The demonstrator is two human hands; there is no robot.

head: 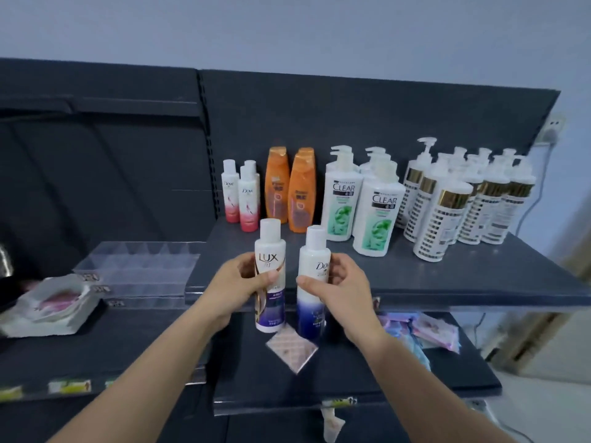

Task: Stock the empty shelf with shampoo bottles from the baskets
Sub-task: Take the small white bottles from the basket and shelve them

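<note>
Left hand [238, 284] gripped an upright white-and-purple plastic Lux bottle [270, 276]; right hand [340, 284] gripped an upright white-and-blue plastic Dove bottle [313, 282] just beside it, both held before the dark grey metal shelf [447, 276]. On shelf: small pink Dove bottles [240, 195], orange bottles [289, 190], white-green Clear pump bottles [361, 199], white-gold pump bottles [460, 196].

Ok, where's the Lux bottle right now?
Centre of the head view: the Lux bottle is upright in the left hand, before the shelf edge, beside the right hand's Dove bottle.
</note>
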